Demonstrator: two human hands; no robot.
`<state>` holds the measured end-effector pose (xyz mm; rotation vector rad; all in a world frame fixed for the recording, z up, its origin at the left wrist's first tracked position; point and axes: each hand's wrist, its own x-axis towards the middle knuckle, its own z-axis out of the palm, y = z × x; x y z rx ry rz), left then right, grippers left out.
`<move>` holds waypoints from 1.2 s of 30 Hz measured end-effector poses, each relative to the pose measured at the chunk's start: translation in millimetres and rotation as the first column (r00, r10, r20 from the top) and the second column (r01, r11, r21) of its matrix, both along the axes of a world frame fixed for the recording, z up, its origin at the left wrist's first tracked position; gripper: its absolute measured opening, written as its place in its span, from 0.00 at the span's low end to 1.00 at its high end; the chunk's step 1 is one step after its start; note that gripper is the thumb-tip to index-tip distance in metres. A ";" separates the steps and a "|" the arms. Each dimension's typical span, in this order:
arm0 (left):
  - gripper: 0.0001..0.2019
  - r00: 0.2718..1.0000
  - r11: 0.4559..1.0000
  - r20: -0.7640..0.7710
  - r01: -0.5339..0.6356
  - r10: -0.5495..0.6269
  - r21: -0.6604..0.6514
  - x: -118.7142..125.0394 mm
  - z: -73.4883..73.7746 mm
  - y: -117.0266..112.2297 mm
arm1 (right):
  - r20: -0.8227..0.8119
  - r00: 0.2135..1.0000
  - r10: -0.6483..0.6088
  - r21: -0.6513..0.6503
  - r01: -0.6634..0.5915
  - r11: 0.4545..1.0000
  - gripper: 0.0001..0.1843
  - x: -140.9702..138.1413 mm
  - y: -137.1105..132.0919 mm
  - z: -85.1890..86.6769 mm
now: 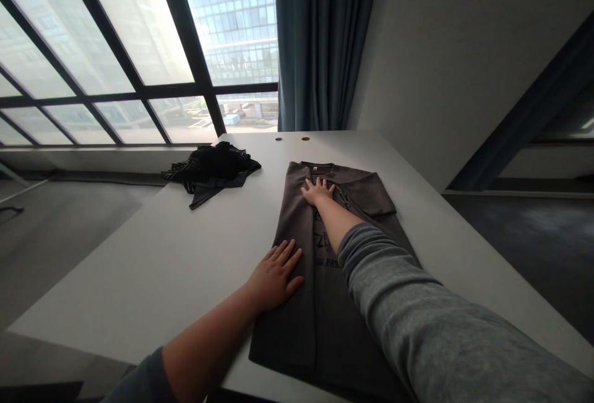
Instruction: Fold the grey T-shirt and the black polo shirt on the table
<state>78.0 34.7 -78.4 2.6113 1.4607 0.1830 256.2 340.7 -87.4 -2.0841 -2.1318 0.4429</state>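
A dark grey-brown T-shirt (343, 316) lies on the white table, its neckline at the far end and its left side folded inward in a long strip. Dark printed lettering shows on its front, partly covered by my right arm. My left hand (275, 274) rests flat on the folded strip, fingers spread. Farther up, near the collar, my right hand (319, 192) presses down with its fingers apart. The sleeve on the right side still spreads outward. Neither hand grips the cloth.
A crumpled heap of black clothing (216, 164) lies at the table's far left edge. Two round cable holes are set in the white table (208, 254) at its far end. Beyond stand a large window (139, 50) and a blue curtain (322, 44); a wall is on the right.
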 end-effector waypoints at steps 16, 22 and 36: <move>0.34 0.984 0.985 -0.045 0.172 -0.173 -0.014 0.8 15.5 -44.7 | 0.080 0.953 0.293 0.203 -0.303 0.931 0.38 37.6 -98.2 10.5; 0.35 0.897 0.883 0.004 0.437 -0.443 -0.169 16.3 33.9 -82.4 | 0.150 0.881 0.450 0.172 -0.471 0.865 0.37 153.8 -186.9 4.9; 0.30 0.874 0.868 -0.043 0.472 -0.483 -0.155 11.0 38.0 -99.8 | 0.077 0.870 0.486 0.102 -0.492 0.865 0.38 221.9 -276.5 3.4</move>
